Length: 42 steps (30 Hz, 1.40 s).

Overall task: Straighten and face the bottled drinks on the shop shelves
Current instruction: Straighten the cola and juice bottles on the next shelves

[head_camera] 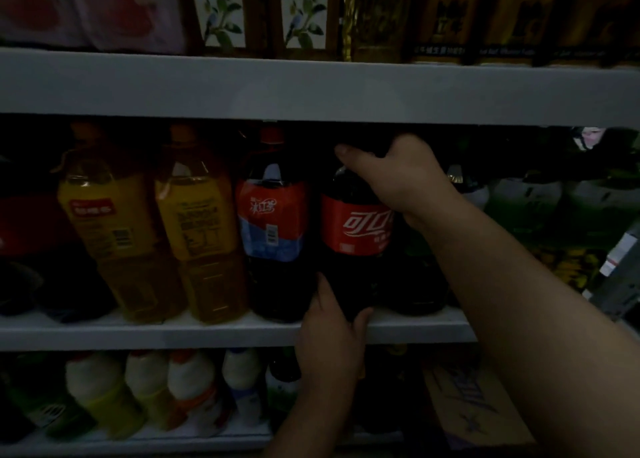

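Closest in, the right forearm [526, 319] comes sweeping up from the lower right corner, and at the end of it the right hand [398, 177] is wrapped over the shoulder of the cola bottle [356, 229], thumb hooked across the front just under the neck. That grip is clamped on! Down low, the left hand [332, 333] takes the foot of the same bottle, thumb up its left flank, fingers curled round the front, so both grips are locked on one target. The bottle stands at the front lip of the middle shelf [173, 333], touching or just beside the iced tea bottle [273, 222] on its left. Its red label with white script points outward, though the wrist covers the right end of the script. It looks like a big, full bottle, so expect real weight. The plastic is smooth and rounded, the film label glossy and likely slick, and the walls will probably give if squeezed mid-body. Shoulder and base are the firm places to hold, and that is where the hands are. A twist on its foot should face it without a lift. The cap is lost in shadow under the grey upper shelf [311, 90]. Further left stand two squarish yellow tea bottles [107, 229] with ribbed lower halves, both turned barcode-out. On the shelf below, white waisted bottles [149, 388] sit in a row, with a cardboard box [478, 405] off to the right.
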{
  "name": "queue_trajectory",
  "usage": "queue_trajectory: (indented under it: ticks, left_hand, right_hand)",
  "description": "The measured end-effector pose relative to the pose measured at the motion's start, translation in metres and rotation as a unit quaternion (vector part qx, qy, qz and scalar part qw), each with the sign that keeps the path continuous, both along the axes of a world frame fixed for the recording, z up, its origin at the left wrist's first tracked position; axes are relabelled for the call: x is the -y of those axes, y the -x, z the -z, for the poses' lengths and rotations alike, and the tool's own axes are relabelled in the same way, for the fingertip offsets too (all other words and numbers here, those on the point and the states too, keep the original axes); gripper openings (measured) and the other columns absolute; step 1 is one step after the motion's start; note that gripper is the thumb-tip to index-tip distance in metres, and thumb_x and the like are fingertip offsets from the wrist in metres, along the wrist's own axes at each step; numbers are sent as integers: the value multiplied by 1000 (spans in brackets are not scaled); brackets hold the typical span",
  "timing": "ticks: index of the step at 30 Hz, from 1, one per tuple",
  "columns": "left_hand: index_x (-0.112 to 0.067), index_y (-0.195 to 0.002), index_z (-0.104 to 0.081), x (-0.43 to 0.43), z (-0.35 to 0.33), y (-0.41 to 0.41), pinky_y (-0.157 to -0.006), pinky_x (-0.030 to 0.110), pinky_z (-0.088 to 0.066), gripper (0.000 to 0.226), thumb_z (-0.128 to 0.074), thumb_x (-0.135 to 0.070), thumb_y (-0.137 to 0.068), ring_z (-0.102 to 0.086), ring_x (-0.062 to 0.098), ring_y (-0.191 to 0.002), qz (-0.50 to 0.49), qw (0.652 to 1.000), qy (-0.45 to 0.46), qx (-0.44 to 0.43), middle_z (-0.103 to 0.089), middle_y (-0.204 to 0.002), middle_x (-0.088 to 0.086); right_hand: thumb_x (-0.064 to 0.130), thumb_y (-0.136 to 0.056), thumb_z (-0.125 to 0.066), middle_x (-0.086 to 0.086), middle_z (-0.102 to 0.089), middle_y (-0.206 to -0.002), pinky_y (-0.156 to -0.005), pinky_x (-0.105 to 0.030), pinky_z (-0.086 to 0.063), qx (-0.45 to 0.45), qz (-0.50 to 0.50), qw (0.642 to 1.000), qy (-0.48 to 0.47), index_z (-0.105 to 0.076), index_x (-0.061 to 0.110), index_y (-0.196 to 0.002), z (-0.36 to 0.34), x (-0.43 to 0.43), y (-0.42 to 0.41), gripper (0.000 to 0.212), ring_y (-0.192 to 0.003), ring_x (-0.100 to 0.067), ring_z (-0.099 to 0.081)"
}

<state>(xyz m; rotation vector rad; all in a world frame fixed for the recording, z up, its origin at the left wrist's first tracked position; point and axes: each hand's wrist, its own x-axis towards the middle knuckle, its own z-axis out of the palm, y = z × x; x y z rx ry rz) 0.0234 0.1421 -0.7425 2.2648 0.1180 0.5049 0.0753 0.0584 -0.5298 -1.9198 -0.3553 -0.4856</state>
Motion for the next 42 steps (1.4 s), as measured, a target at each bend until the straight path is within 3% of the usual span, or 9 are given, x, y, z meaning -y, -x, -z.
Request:
queue_trajectory:
  ticks: [4, 7, 14, 19, 25, 30, 33, 37, 42]
  left_hand:
    - [-17, -152, -3, 13, 7, 5, -108, 27, -28, 85, -53, -45, -90, -30, 20, -138, 18, 999, 36, 12, -23, -156, 5]
    - [-20, -151, 2, 16, 5, 1, -108, 28, -27, 102, -59, -59, -79, -27, 23, -137, 33, 998, 52, 12, -13, -154, 4]
    - [-22, -150, -8, 9, -4, -6, -99, 33, -40, 102, -69, -55, -75, -42, 23, -127, -12, 999, 27, -35, -24, -146, 5]
    - [-24, -152, -8, -7, 1, 0, -94, 31, -43, 91, -55, -61, -83, -48, 18, -123, -3, 998, -31, -53, -42, -145, 1]
    - [-24, -152, -15, -12, -7, 11, -96, 28, -41, 73, -46, -53, -93, -47, 16, -124, 14, 997, -73, -37, -43, -146, -1]
    - [-14, -110, -64, -46, -13, 30, -78, 27, -47, 31, -66, -24, -81, -63, 23, -93, -93, 983, -12, 156, -64, -103, 4]
    - [-10, -137, -45, -62, -19, 29, -99, 30, -35, 59, -66, -24, -83, -44, 26, -125, -146, 980, 25, 131, -44, -139, 11]
    - [-15, -152, 1, -45, -33, 23, -114, 36, -16, 95, -59, -45, -85, -5, 24, -145, -117, 990, 64, 50, 2, -159, 7]
    - [-9, -152, -4, -32, -43, 12, -113, 41, -17, 104, -63, -52, -77, -17, 28, -136, -169, 976, 129, 42, -16, -151, 11]
  right_hand:
    - [65, -63, -70, 23, -56, -66, -51, -13, -43, 37, 126, 987, 92, -56, 36, -65, -2, -1, 2, 32, -61, 10, -52]
    - [76, -59, -63, 22, -51, -62, -50, -17, -44, 55, 161, 975, 146, -51, 35, -64, -4, -1, 3, 43, -57, 9, -48]
    - [58, -81, -55, 15, -56, -82, -55, -19, -39, 6, 94, 976, 197, -58, 30, -101, -6, 5, 5, 35, -80, -9, -56]
    - [73, -70, -50, 1, -62, -97, -58, -26, -40, 66, 175, 947, 263, -54, 26, -103, 0, 12, 12, 57, -81, -17, -56]
    - [75, -68, -56, -4, -64, -93, -64, -34, -52, 80, 237, 941, 229, -51, 23, -88, 7, 10, 21, 55, -81, -22, -61]
    - [29, -86, -63, -16, -58, -97, -73, -31, -40, 397, 220, 860, 234, -62, 3, -95, 40, -15, 50, 27, -89, -29, -53]
    - [28, -88, -58, -16, -62, -100, -72, -32, -47, 422, 132, 846, 298, -65, 2, -100, 45, -54, 52, 30, -90, -28, -57]
    - [58, -87, -49, -12, -55, -108, -59, -30, -39, 254, 184, 874, 371, -50, 9, -116, 25, -103, 37, 57, -92, -29, -56]
    - [79, -75, -40, -16, -55, -105, -58, -34, -32, 208, 245, 843, 431, -36, 17, -126, 19, -113, 15, 80, -86, -36, -59]
